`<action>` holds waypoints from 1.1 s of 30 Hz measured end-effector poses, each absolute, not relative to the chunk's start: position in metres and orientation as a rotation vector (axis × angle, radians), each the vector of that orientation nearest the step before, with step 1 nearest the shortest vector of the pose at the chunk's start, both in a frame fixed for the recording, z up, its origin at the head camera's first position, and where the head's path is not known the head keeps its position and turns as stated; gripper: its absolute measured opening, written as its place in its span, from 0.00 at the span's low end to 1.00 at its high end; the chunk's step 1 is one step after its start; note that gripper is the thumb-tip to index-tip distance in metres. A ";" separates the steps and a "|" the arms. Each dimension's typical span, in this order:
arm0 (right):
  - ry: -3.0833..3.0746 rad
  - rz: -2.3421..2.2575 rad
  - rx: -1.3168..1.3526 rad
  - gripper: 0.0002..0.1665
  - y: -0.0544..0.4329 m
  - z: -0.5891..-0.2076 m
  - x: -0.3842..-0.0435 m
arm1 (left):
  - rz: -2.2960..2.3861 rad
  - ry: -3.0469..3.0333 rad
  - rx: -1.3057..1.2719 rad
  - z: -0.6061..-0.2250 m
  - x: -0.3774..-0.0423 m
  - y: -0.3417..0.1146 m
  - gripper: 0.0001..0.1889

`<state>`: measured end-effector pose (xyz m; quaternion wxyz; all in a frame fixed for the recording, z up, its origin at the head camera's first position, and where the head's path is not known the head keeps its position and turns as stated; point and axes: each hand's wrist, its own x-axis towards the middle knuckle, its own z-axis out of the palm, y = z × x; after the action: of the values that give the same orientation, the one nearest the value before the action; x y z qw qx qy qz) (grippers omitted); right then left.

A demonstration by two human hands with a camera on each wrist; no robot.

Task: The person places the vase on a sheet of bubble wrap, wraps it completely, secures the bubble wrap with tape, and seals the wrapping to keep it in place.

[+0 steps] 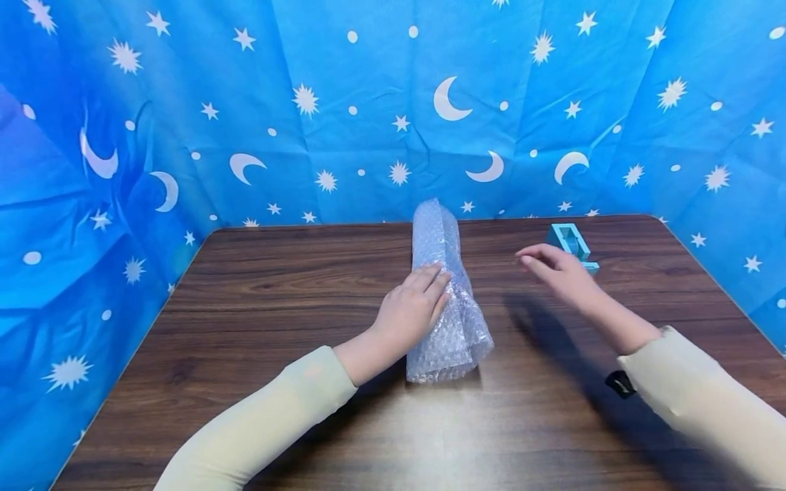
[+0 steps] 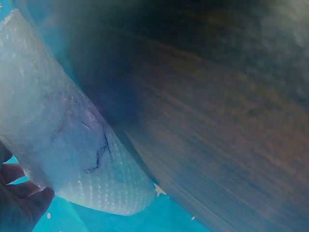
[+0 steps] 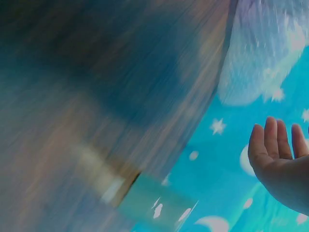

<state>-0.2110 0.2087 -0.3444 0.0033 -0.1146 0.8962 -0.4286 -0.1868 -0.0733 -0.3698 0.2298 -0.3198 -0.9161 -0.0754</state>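
Note:
A roll of bubble wrap [image 1: 439,239] lies lengthwise on the wooden table, its near end flared and loose. What is inside it cannot be made out. My left hand [image 1: 413,308] rests on the middle of the roll with fingers fairly straight; in the left wrist view its fingertips touch the side of the bubble wrap [image 2: 72,130]. To the right, my right hand [image 1: 561,273] hovers above the table with fingers relaxed, and nothing visible is in it. Just behind that hand stands a teal tape dispenser [image 1: 563,232], partly hidden by it; blurred teal plastic [image 3: 157,203] shows in the right wrist view.
The dark wooden table [image 1: 295,273] reaches back to a blue cloth [image 1: 368,82] printed with moons and stars, which hangs around the back and sides. A small black object [image 1: 620,384] shows beneath the right sleeve.

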 end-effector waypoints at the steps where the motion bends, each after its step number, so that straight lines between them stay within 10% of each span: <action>1: 2.781 -1.398 -0.324 0.27 0.218 -0.345 -0.209 | -0.208 -2.520 -0.881 -0.370 -0.187 -0.073 0.20; 13: 2.428 -1.878 0.097 0.09 0.287 -0.364 -0.200 | -0.210 -2.499 -0.882 -0.373 -0.188 -0.070 0.19; 24: 2.285 -1.656 0.410 0.55 0.307 -0.379 -0.214 | -0.231 -2.529 -0.874 -0.374 -0.188 -0.072 0.20; 30: 1.992 -1.951 0.385 0.22 0.308 -0.382 -0.219 | -0.244 -2.547 -0.866 -0.372 -0.187 -0.073 0.20; 33: 1.913 -1.989 0.366 0.23 0.306 -0.383 -0.222 | -0.241 -2.550 -0.863 -0.372 -0.187 -0.074 0.20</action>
<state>-0.2215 0.3065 -0.3829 0.1777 0.1293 0.6762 -0.7031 -0.1867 -0.0738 -0.3716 0.2175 -0.3117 -0.9208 -0.0872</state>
